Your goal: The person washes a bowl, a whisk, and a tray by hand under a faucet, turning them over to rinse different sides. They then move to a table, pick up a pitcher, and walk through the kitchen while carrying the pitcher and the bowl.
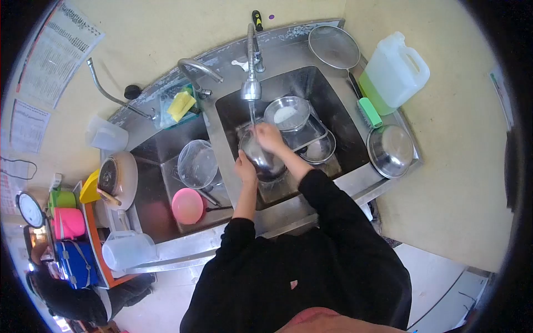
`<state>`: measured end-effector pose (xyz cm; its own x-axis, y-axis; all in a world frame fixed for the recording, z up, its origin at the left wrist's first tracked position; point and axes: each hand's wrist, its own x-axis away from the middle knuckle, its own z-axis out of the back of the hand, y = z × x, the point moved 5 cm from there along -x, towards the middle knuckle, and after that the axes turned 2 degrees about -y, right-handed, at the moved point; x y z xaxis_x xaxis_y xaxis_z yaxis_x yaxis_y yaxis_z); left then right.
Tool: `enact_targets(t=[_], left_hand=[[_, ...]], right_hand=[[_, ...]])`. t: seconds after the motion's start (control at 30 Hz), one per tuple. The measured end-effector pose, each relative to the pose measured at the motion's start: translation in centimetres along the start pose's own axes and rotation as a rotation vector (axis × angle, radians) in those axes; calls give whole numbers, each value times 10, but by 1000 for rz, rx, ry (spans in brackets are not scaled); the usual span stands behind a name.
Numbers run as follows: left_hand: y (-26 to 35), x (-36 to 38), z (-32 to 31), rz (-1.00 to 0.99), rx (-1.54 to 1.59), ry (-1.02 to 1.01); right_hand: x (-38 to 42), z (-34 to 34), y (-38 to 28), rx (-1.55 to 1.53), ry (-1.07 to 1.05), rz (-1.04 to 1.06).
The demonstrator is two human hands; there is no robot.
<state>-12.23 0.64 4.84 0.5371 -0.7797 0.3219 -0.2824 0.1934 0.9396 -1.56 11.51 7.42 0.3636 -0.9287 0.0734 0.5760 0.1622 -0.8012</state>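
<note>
In the right basin, my left hand (246, 168) grips the near-left edge of a shiny metal bowl (266, 166), which is tilted. My right hand (268, 137) is closed and presses on the bowl's upper part; whatever its fingers hold, if anything, is hidden. Water runs from the spring-neck tap (251, 89) onto the bowl, right beside my right hand. Just behind and to the right lie a round metal dish (287, 114) with something whitish in it and another round metal dish (319, 149), partly covered by a metal frame.
The left basin holds a clear tub (198, 164) and a pink bowl (187, 206). On the right ledge are a strainer (334, 47), a green brush (369, 112), a metal bowl (390, 151) and a jug of green liquid (393, 75). Another person (66, 294) is at the lower left.
</note>
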Motion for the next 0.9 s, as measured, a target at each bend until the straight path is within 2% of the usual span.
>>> enact_targets(t=[0.03, 0.07, 0.1, 0.13, 0.23, 0.3, 0.33, 0.4, 0.5, 0.53, 0.57, 0.63, 0.67, 0.77, 0.8, 0.87, 0.9], left_hand=[[-9, -5, 5, 32, 23, -36], [-19, -10, 10, 147, 43, -54], [-26, -16, 14, 150, 60, -15], [-32, -23, 12, 147, 88, 23], [-23, -20, 1, 256, 274, 114], [-48, -39, 6, 374, 286, 230], [-62, -47, 9, 456, 370, 226], [-73, -52, 2, 409, 404, 141], [-95, -54, -13, 391, 491, -81], [-97, -51, -17, 395, 524, -166], [-105, -47, -26, 559, 501, -255], [-43, 10, -46, 896, 435, -429], [-12, 22, -53, 834, 382, -539], [27, 25, -57, 836, 352, -560], [8, 13, -51, 815, 301, -632], [-35, -12, -33, 723, 207, -632], [-45, -20, -30, 673, 162, -635]], right_hand=[[-10, 5, 6, -3, 30, -156], [-12, 8, 7, -12, 53, -318], [-9, 10, 2, -19, 77, -475], [5, 7, -30, 158, 60, -230], [58, -11, -62, 334, 494, 374], [70, 0, -24, 300, 528, 56], [75, 11, 1, 287, 543, -100], [61, 10, 86, -426, 506, -510], [45, 25, 106, -1071, 154, -499], [42, 31, 105, -898, 176, -428], [39, 38, 103, -725, 198, -355], [41, 48, 97, -380, 240, -224], [55, 53, 55, -217, 247, -82], [88, 36, -17, 691, -152, 337], [97, 31, -23, 654, -220, 386], [107, 22, -32, 577, -347, 484], [98, 19, -13, 527, -399, 325]])
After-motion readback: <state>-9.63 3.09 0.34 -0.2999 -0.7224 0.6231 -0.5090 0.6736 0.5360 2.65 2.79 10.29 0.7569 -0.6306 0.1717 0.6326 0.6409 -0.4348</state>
